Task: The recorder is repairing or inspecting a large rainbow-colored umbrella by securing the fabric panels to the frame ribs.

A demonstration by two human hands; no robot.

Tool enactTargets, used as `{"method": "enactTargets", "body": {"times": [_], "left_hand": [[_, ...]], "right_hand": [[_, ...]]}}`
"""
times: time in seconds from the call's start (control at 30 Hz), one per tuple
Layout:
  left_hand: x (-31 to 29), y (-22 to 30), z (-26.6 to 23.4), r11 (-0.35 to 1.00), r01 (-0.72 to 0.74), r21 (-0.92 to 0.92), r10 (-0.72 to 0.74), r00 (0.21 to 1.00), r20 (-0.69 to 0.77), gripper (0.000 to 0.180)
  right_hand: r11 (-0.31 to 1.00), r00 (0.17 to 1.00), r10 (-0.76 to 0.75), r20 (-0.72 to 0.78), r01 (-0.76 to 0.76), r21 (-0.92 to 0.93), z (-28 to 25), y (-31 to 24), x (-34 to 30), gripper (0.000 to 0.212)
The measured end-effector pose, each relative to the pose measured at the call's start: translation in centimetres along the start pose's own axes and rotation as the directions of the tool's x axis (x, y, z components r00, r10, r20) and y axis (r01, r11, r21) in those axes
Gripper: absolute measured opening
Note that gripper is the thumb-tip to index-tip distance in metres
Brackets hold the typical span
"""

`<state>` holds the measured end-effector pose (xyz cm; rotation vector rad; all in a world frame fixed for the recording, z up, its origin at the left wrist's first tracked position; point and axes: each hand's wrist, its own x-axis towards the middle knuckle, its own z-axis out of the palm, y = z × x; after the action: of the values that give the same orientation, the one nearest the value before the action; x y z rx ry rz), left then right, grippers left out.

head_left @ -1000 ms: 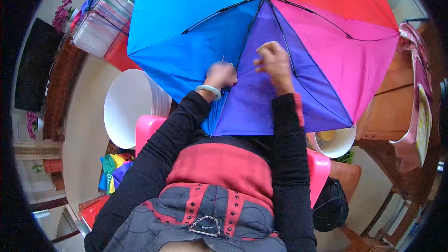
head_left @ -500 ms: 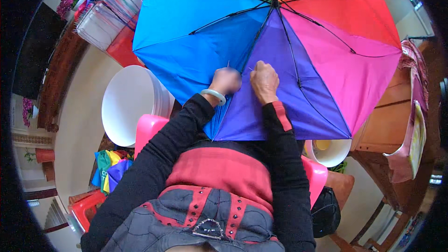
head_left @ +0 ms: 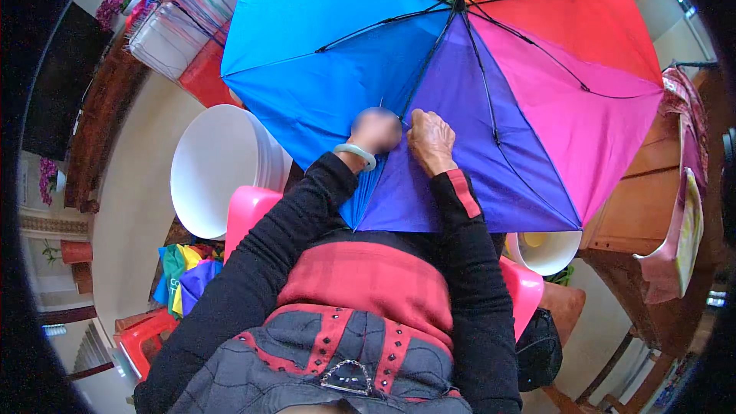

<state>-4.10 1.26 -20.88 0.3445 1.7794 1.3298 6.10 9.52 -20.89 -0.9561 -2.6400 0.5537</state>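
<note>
Touching underside of rainbow umbrella (head_left: pixel 299 100) — hands (head_left: pixel 432 140) close together.

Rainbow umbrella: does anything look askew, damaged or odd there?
Yes: on the umbrella, blue cloth bunches into tight folds below the left hand, while the pink panel is spread much flatter. No clear tear shows.

black sleeves (head_left: pixel 253 268) | pale bangle (head_left: pixel 363 153) | grey garment (head_left: pixel 359 345) | red studded trim (head_left: pixel 391 360)

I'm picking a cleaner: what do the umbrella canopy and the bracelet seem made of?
Umbrella canopy: probably thin synthetic cloth with a slight sheen, judging by its fine creases. Bracelet: perhaps polished stone or glass, pale and smooth; plastic is possible.
</note>
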Motion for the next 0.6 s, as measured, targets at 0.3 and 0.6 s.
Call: {"method": "enactTargets", "body": {"times": [0.3,0.6], "left_hand": [[0.0,-0.1,0.0,0.998,-0.014,-0.062,0.015,1.0,0.01,0.021],[-0.1,-0.3,0.8,0.994,-0.026,-0.111,0.014,0.993,-0.115,0.019]], "right_hand": [[0.995,0.999,-0.028,-0.022,0.029,0.09,0.9,0.0,0.7,0.012],[0.992,0.999,-0.047,-0.02,0.049,0.115,0.4,0.6,0.9,0.012]]}}
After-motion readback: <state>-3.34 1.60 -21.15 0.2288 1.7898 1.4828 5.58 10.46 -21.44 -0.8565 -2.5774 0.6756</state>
